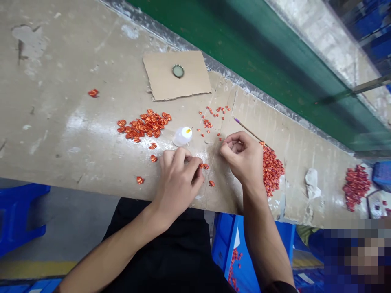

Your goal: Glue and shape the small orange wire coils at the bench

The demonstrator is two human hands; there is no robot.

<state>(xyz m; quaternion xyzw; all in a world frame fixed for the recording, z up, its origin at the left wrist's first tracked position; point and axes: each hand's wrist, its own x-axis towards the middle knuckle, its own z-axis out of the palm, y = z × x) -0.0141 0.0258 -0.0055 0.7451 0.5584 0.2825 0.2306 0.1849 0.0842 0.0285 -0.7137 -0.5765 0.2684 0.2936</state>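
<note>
My left hand (179, 177) is low over the table, thumb and forefinger closed on a small orange striped piece (200, 166). A second orange piece (206, 166) shows right beside its fingertips. To the right, my right hand (245, 156) is curled in a pinch; whatever its fingertips hold is too small to make out. Just beyond my left hand stands a small white bottle (182, 136) with a yellow tip. Tiny orange bits (208, 123) lie scattered past my right fingertips. A thin stick with a purple end (249, 130) lies behind my right hand.
Larger orange pieces form a pile (145, 125) on the left. A dense heap of small ones (273, 169) sits right of my right wrist. Farther back, a cardboard sheet (195, 77) bears a bottle cap (177, 71). A green belt (232, 44) runs behind the table; a person is at lower right.
</note>
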